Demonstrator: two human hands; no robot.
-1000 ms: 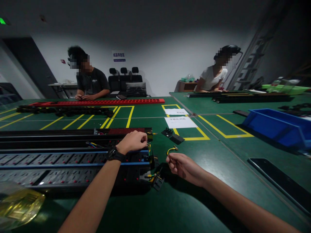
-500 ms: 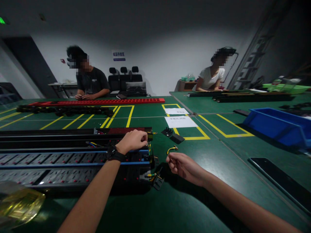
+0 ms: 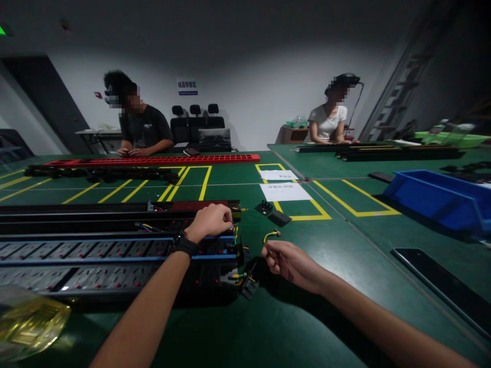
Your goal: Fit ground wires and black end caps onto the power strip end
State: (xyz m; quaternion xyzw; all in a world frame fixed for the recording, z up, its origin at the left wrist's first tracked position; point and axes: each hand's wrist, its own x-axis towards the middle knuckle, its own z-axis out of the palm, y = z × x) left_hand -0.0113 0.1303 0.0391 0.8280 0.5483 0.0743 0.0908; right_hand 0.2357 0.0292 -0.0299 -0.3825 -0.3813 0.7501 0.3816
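Note:
My right hand (image 3: 289, 261) is closed just right of the strips' ends, pinching a short yellow-green wire (image 3: 270, 235) whose metal terminal points up and away. My left hand (image 3: 211, 221), with a black watch on the wrist, rests over the right ends of the long black power strips. Its fingers are curled together at an end, and what they grip is hidden. Beneath the left wrist run a blue-edged power strip (image 3: 111, 249) and a nearer power strip (image 3: 103, 278) with grey sockets. Black end caps (image 3: 250, 287) with yellow-green wires hang off their ends.
Small black brackets (image 3: 279, 219) lie beyond my right hand, near white paper sheets (image 3: 286, 192). To the right are a dark phone (image 3: 441, 286) and a blue bin (image 3: 437, 202). A yellow tape roll (image 3: 32, 324) sits front left. Two people work across the green table (image 3: 330, 327).
Both my hands stay almost where they were, the right still pinching the wire. The person at the far right has shifted slightly left.

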